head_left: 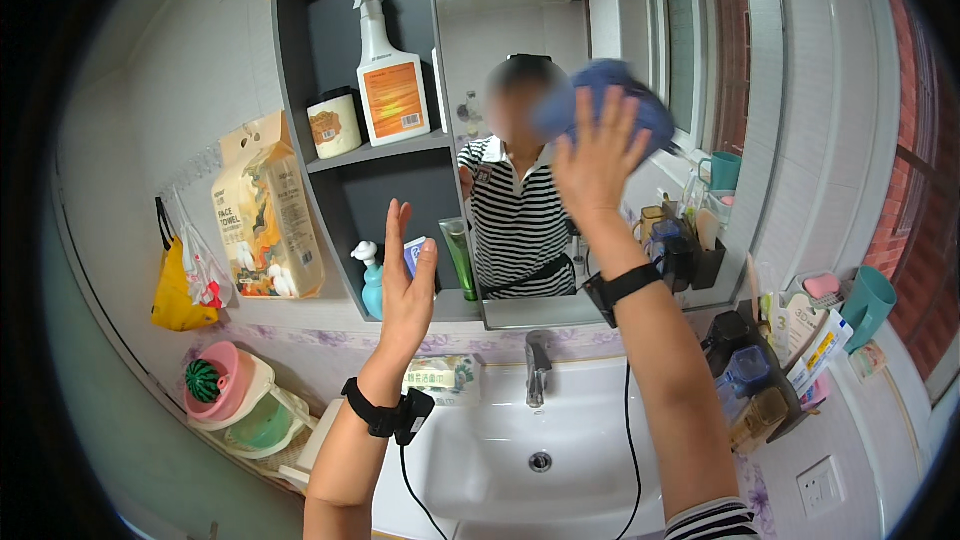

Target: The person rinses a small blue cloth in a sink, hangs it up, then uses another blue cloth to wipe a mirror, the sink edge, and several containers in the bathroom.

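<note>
My right hand is raised to the mirror with its fingers spread. Under its palm and fingers, a blue cloth is pressed to the glass, slightly blurred; most of its middle is hidden behind the hand. My left hand is up in the air, holding nothing, fingers extended and thumb apart. It is nearest the lower compartment of the grey shelf, partly covering a small purple-and-white pack. Beside it are a blue pump bottle and a green tube.
Below is a white sink with a chrome faucet and a wipes pack. On the shelf stand a spray bottle and a jar. Cups and toiletries crowd a dark holder at right. Black cables hang from both wristbands.
</note>
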A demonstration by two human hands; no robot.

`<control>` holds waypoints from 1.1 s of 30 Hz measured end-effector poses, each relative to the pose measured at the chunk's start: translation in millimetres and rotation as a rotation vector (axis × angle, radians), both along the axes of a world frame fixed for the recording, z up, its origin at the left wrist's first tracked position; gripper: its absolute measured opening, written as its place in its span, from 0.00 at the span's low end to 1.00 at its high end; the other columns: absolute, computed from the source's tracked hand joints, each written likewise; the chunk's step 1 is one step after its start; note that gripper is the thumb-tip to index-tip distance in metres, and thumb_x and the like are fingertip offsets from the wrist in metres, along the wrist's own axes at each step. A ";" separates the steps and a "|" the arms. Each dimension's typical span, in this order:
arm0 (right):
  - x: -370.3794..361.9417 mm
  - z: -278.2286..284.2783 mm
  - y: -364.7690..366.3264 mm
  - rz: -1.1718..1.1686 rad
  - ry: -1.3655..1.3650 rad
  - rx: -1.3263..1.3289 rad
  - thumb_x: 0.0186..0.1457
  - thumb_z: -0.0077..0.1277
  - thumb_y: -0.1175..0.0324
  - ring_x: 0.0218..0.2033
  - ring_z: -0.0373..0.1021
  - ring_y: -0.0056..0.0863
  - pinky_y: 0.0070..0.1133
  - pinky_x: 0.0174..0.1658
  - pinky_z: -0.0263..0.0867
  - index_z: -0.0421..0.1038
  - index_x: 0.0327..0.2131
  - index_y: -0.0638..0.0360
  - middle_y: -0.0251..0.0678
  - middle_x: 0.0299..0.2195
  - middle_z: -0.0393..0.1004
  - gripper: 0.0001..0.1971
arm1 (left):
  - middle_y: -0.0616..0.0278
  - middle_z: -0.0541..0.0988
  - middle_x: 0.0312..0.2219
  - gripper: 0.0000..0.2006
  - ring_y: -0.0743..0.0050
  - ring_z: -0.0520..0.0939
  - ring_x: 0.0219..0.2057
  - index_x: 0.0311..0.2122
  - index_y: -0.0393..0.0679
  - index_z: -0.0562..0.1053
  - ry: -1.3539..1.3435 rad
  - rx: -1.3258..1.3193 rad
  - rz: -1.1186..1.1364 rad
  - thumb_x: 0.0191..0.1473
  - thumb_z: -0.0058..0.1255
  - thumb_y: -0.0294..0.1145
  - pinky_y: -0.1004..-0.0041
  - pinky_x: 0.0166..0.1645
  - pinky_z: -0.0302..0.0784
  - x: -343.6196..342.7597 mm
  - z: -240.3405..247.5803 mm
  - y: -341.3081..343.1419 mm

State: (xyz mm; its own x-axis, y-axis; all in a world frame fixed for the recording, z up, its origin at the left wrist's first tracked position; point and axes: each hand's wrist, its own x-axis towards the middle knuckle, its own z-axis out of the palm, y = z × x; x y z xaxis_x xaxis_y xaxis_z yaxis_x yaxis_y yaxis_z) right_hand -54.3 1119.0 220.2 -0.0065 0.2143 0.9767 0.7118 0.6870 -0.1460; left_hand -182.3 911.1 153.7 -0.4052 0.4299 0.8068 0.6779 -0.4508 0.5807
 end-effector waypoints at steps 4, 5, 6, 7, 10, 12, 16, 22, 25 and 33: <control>-27.0 -15.8 -29.8 0.203 -0.401 0.163 0.47 0.48 0.56 0.63 0.39 0.31 0.43 0.61 0.31 0.54 0.57 0.44 0.35 0.61 0.46 0.31 | 0.48 0.55 0.57 0.30 0.62 0.54 0.60 0.61 0.41 0.45 0.003 0.014 0.000 0.57 0.41 0.35 0.69 0.61 0.46 6.9 5.2 -2.1; -29.2 -22.5 -31.9 0.250 -0.507 0.232 0.46 0.50 0.56 0.63 0.39 0.30 0.41 0.61 0.32 0.54 0.57 0.43 0.33 0.61 0.47 0.32 | 0.48 0.55 0.57 0.30 0.62 0.54 0.60 0.61 0.41 0.45 0.004 0.015 -0.009 0.57 0.41 0.35 0.69 0.61 0.46 9.3 6.1 -0.3; -29.3 -27.7 -31.8 0.297 -0.614 0.300 0.45 0.51 0.56 0.63 0.40 0.29 0.39 0.61 0.33 0.54 0.56 0.42 0.31 0.61 0.47 0.33 | 0.49 0.55 0.57 0.30 0.62 0.54 0.60 0.61 0.41 0.45 0.005 0.019 -0.021 0.57 0.41 0.35 0.69 0.61 0.46 11.6 7.5 2.0; -26.2 -28.3 -29.8 0.318 -0.657 0.333 0.45 0.52 0.55 0.63 0.41 0.28 0.37 0.61 0.35 0.54 0.56 0.40 0.28 0.60 0.48 0.33 | 0.49 0.56 0.57 0.30 0.62 0.54 0.60 0.61 0.42 0.45 0.008 0.026 -0.031 0.57 0.41 0.35 0.68 0.61 0.47 14.7 9.8 3.8; -8.3 -17.8 -14.8 0.349 -0.715 0.367 0.44 0.52 0.56 0.63 0.40 0.27 0.37 0.61 0.35 0.54 0.57 0.38 0.28 0.60 0.48 0.33 | 0.50 0.56 0.58 0.30 0.62 0.55 0.60 0.61 0.42 0.45 0.035 -0.011 -0.017 0.57 0.41 0.35 0.68 0.61 0.47 26.9 18.4 4.4; 8.1 -11.6 -6.3 0.250 -0.550 0.255 0.45 0.50 0.55 0.63 0.40 0.29 0.40 0.61 0.34 0.55 0.56 0.38 0.30 0.60 0.50 0.32 | 0.50 0.56 0.58 0.30 0.62 0.55 0.60 0.61 0.42 0.45 0.067 -0.013 -0.008 0.57 0.41 0.35 0.68 0.60 0.48 27.9 23.6 1.6; 61.0 3.0 38.0 0.017 -0.062 0.118 0.48 0.43 0.58 0.63 0.38 0.38 0.44 0.60 0.33 0.53 0.57 0.50 0.41 0.60 0.46 0.31 | 0.49 0.56 0.58 0.30 0.62 0.54 0.60 0.61 0.42 0.45 0.097 -0.031 -0.029 0.56 0.41 0.35 0.69 0.60 0.48 26.8 26.4 14.3; 116.9 14.5 93.6 -0.124 0.646 -0.230 0.55 0.35 0.50 0.64 0.33 0.41 0.46 0.59 0.31 0.46 0.60 0.49 0.43 0.62 0.39 0.31 | 0.51 0.54 0.58 0.30 0.61 0.54 0.60 0.62 0.45 0.45 0.141 -0.078 0.024 0.57 0.40 0.39 0.67 0.60 0.50 26.9 37.1 25.0; 109.5 19.5 89.4 -0.103 0.695 -0.286 0.55 0.34 0.49 0.63 0.33 0.42 0.46 0.59 0.30 0.45 0.60 0.50 0.45 0.62 0.39 0.32 | 0.50 0.55 0.58 0.30 0.61 0.54 0.60 0.61 0.44 0.45 0.131 -0.078 0.039 0.57 0.40 0.38 0.67 0.60 0.50 20.5 37.3 24.8; 1.0 17.0 -6.6 0.050 -0.092 0.102 0.47 0.46 0.57 0.63 0.37 0.41 0.45 0.60 0.31 0.52 0.57 0.48 0.41 0.61 0.45 0.32 | 0.51 0.55 0.58 0.30 0.63 0.54 0.60 0.61 0.44 0.45 0.155 -0.027 0.068 0.57 0.40 0.36 0.69 0.60 0.48 2.2 34.2 12.6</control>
